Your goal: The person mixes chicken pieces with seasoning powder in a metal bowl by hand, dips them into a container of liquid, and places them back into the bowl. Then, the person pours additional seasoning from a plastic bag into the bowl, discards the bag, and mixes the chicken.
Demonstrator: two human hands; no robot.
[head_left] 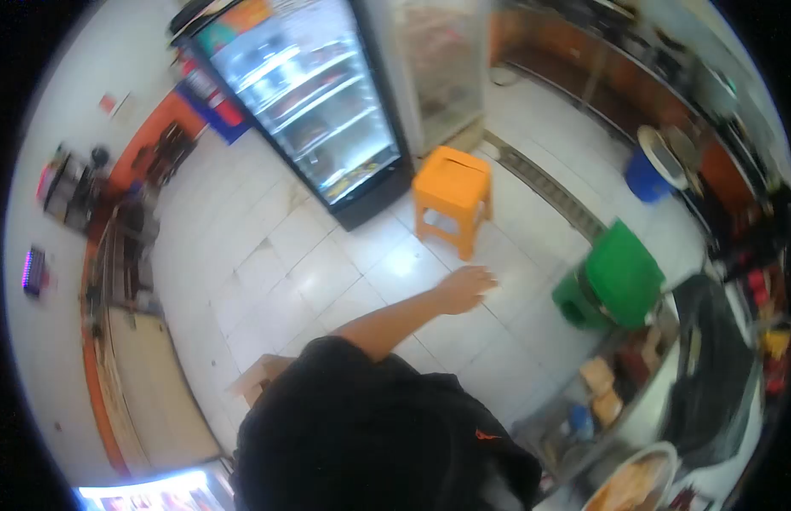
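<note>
My left hand [468,289] reaches across the front of my body from a black sleeve [349,353]. Its fingers point to the right and look loosely stretched out, though blurred; I see nothing held in them. Beyond the hand, an orange plastic stool [451,187] stands on the white tiled floor [319,281], apart from it. To the right is a green lidded bin [617,277], also untouched. My right hand does not show.
A lit glass-door fridge [315,111] stands ahead, left of the stool. A drain channel [553,192] crosses the floor. On the right are a blue bucket [651,175] and a counter with a pan of food [638,481]. A brown carton-like thing [263,375] is at my left.
</note>
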